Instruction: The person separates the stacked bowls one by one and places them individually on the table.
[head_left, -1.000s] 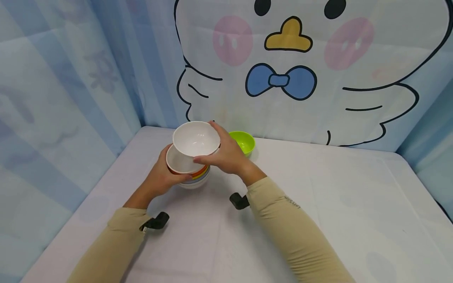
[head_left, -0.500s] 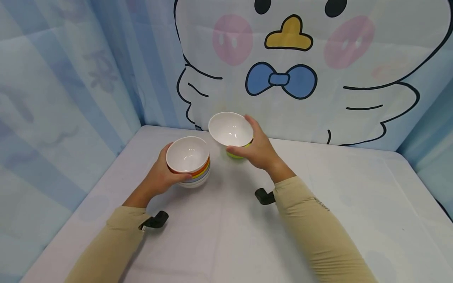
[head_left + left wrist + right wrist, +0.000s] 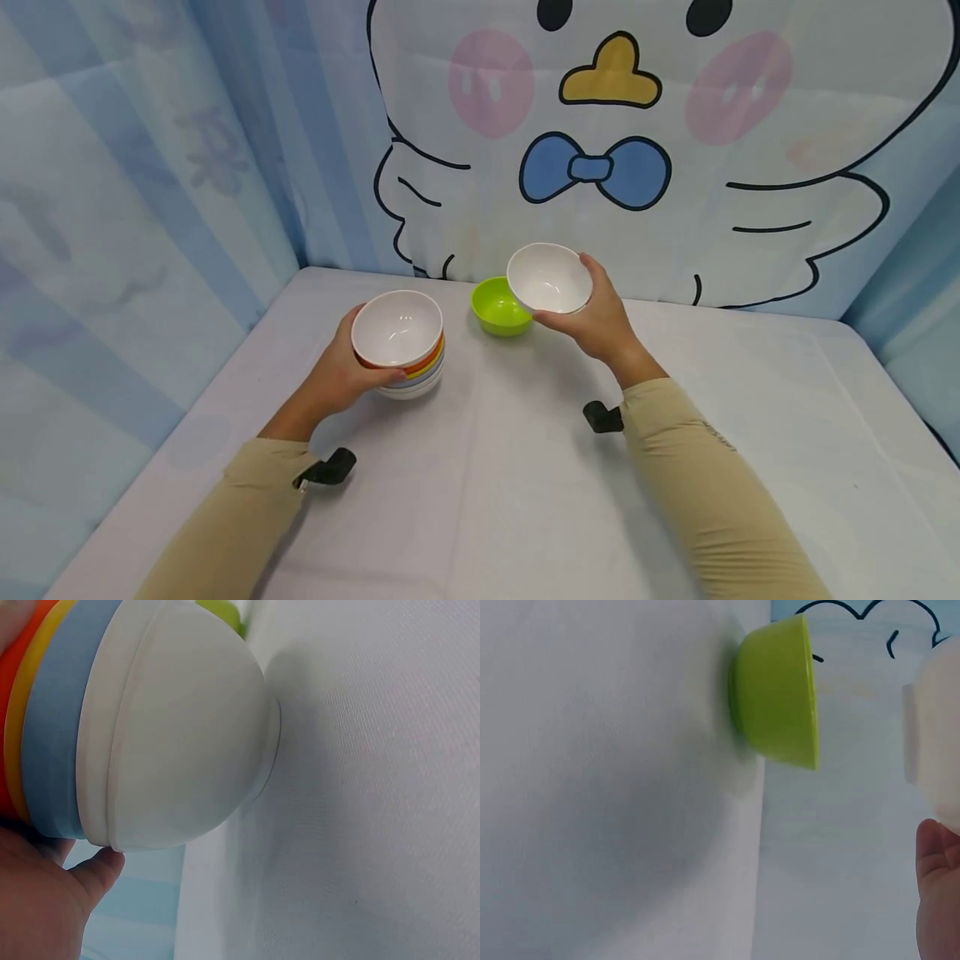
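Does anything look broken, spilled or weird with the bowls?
Nothing stands out. The bowl stack looks neat, the green bowl sits upright on the table, and the white bowl held in the air looks whole. No spill shows.

No word, brand or number can be read in any of the three views; the one mark that resembles lettering is a small dark line of print (image 3: 721, 435) on the tan right sleeve (image 3: 708, 492), a little past the cuff, at four o'clock from the middle of the head view; it follows the sleeve's two-o'clock edge, slanting from ten toward four o'clock; it is too small and blurred to make out.
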### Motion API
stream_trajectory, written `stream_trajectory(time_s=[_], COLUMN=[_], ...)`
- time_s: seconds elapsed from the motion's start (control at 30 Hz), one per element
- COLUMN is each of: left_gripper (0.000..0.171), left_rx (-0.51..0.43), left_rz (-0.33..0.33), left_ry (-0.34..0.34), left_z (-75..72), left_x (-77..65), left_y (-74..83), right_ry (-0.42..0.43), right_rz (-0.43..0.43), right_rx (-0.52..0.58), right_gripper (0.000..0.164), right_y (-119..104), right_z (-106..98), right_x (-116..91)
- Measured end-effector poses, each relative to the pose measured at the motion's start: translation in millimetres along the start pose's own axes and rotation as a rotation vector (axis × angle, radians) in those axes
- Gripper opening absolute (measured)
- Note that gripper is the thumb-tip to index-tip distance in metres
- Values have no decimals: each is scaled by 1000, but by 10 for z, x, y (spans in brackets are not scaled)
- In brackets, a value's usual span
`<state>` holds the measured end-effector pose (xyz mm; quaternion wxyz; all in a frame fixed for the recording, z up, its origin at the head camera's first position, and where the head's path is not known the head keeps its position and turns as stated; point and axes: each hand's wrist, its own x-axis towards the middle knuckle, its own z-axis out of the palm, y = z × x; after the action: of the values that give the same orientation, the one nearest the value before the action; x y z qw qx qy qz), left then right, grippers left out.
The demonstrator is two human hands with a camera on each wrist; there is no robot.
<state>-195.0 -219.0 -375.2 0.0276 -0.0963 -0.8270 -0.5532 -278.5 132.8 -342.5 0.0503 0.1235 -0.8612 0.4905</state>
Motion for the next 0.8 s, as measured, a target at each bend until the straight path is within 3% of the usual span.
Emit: stream_trajectory(time_s=[0.27, 0.8], left_gripper=[109, 108], left_rx=[12, -2], left_rz=[-8, -10], left_ry=[5, 5], left_z=[-4, 5], left_x=[-16, -30], left_y=[11, 13], right_ry=[9, -17], right_rz=[120, 275], right_rx=[-48, -82], right_gripper=[117, 121], right_y=[190, 588], right_z=[-127, -158], right_x=[2, -17])
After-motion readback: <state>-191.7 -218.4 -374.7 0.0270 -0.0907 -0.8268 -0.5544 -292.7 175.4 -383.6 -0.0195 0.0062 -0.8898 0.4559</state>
